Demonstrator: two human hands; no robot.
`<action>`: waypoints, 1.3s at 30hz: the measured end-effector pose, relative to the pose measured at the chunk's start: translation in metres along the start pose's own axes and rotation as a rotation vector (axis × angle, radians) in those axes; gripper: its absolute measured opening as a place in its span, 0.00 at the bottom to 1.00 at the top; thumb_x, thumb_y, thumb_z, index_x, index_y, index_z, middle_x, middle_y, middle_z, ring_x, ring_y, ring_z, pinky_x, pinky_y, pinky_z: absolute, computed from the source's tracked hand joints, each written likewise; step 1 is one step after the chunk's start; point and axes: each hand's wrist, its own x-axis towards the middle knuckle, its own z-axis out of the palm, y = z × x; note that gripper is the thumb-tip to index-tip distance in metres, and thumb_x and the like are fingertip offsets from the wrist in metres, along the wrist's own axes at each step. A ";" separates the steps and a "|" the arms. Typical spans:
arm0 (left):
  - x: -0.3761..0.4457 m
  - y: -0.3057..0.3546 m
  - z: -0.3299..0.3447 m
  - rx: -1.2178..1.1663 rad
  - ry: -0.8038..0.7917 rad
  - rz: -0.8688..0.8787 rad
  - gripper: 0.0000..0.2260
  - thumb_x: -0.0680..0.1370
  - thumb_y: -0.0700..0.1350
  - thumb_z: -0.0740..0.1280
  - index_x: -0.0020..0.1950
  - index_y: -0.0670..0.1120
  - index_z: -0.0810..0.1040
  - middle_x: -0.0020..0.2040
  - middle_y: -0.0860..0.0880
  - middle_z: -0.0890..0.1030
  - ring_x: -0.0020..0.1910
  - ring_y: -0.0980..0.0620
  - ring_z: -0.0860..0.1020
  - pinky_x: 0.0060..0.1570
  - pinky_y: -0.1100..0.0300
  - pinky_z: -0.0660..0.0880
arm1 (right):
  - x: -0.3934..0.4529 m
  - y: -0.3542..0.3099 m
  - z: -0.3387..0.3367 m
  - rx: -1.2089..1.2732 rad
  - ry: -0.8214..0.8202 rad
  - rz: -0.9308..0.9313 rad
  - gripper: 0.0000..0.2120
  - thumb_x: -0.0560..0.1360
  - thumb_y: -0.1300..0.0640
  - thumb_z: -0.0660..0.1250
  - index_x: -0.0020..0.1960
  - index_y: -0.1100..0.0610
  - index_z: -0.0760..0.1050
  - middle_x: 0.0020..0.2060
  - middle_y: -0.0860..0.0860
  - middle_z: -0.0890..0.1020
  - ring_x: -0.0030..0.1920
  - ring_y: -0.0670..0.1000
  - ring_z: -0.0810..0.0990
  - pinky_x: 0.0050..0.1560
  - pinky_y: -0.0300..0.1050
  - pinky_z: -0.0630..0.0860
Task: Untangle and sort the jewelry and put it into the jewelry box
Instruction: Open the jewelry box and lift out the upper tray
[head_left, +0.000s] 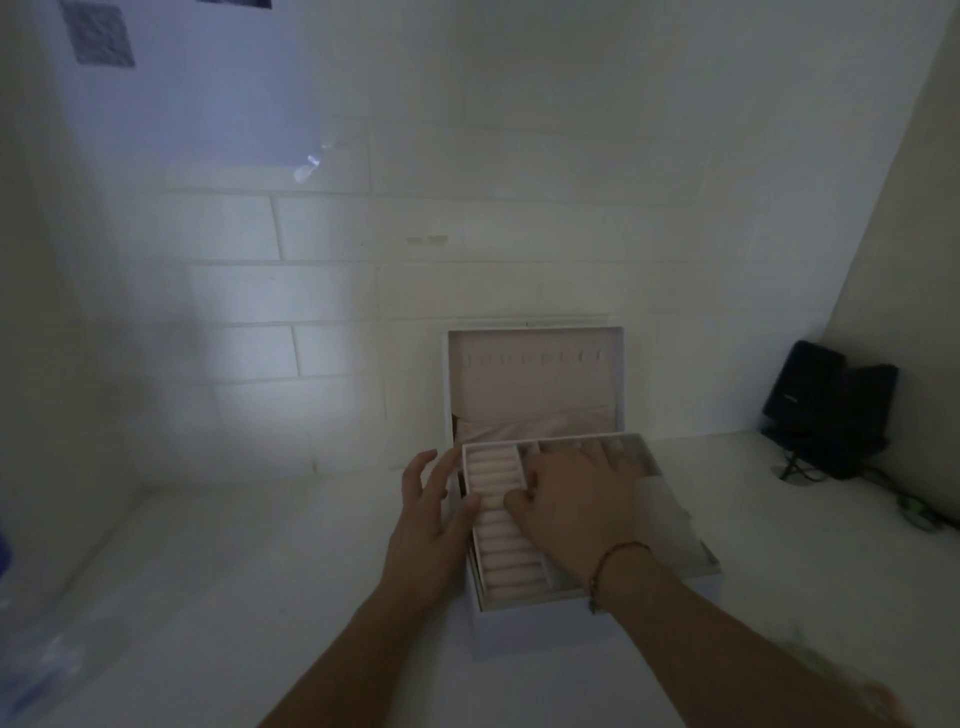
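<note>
Watching from afar, I saw the box open on the desk, my right hand flat on its tray, my left hand spread beside it; pressing unevenly might have tipped that tray, and no jewelry showed.

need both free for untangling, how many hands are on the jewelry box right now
2: the left hand touches the jewelry box at its left edge; the right hand lies across the tray compartments.
</note>
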 end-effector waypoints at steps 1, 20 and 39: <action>-0.001 0.003 0.000 -0.029 0.015 -0.004 0.22 0.71 0.73 0.57 0.64 0.73 0.65 0.72 0.59 0.59 0.63 0.63 0.72 0.62 0.47 0.75 | -0.004 0.001 -0.001 0.005 0.064 0.008 0.11 0.63 0.42 0.61 0.35 0.49 0.77 0.35 0.46 0.80 0.42 0.54 0.78 0.52 0.52 0.68; 0.025 0.126 0.001 -0.159 0.300 -0.061 0.13 0.83 0.50 0.56 0.48 0.43 0.75 0.41 0.45 0.79 0.37 0.57 0.76 0.41 0.61 0.74 | -0.033 0.139 -0.039 1.212 0.065 0.393 0.08 0.79 0.57 0.62 0.58 0.53 0.74 0.47 0.51 0.80 0.44 0.53 0.79 0.38 0.35 0.77; -0.068 0.134 0.155 0.284 -0.253 0.762 0.06 0.76 0.38 0.67 0.49 0.45 0.82 0.49 0.50 0.82 0.46 0.50 0.79 0.47 0.60 0.75 | -0.126 0.319 -0.034 1.193 0.077 0.963 0.15 0.82 0.54 0.55 0.67 0.57 0.67 0.53 0.57 0.74 0.40 0.53 0.75 0.36 0.46 0.75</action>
